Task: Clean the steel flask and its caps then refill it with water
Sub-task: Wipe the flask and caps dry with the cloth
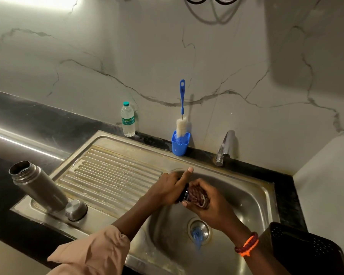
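The open steel flask [40,187] stands uncapped at the drainboard's left front corner. A steel cap [76,210] lies beside its base. Over the sink basin [246,197], my left hand [168,188] grips a small dark cap [184,196], mostly hidden, with the index finger pointing up. My right hand [211,203] holds a reddish-brown scrub cloth [198,196] pressed against that cap.
A blue bottle brush [182,116] stands in a blue cup [180,143] against the wall. A plastic water bottle [128,120] is left of it. The tap [225,147] is at the back right, with no water running. A black perforated container [306,249] sits at the right front.
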